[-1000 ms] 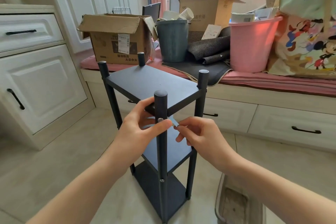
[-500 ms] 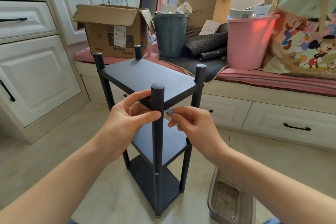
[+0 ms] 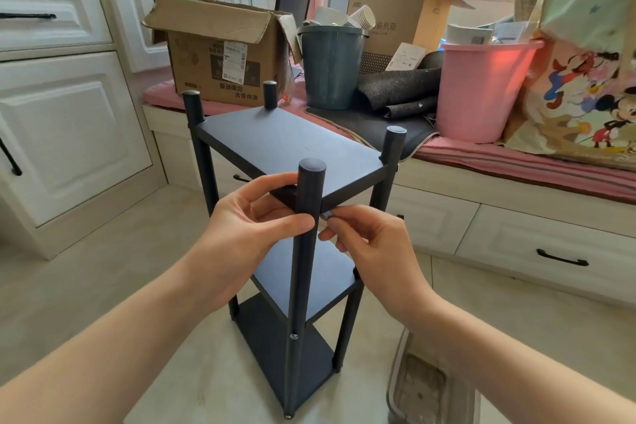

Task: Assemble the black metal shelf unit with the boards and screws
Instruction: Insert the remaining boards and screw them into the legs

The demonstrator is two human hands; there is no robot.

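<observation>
Black metal shelf unit [image 3: 292, 155] stands on the tiled floor [image 3: 103, 268]; the left hand [image 3: 251, 241] curls round its near post [image 3: 306, 237] at the top board, the right hand [image 3: 371, 248] pinching a small grey piece [image 3: 327, 215] just beside the post.

Left hand [image 3: 247, 234] and right hand [image 3: 371, 248], fingers curled, nearly fingertip to fingertip
</observation>
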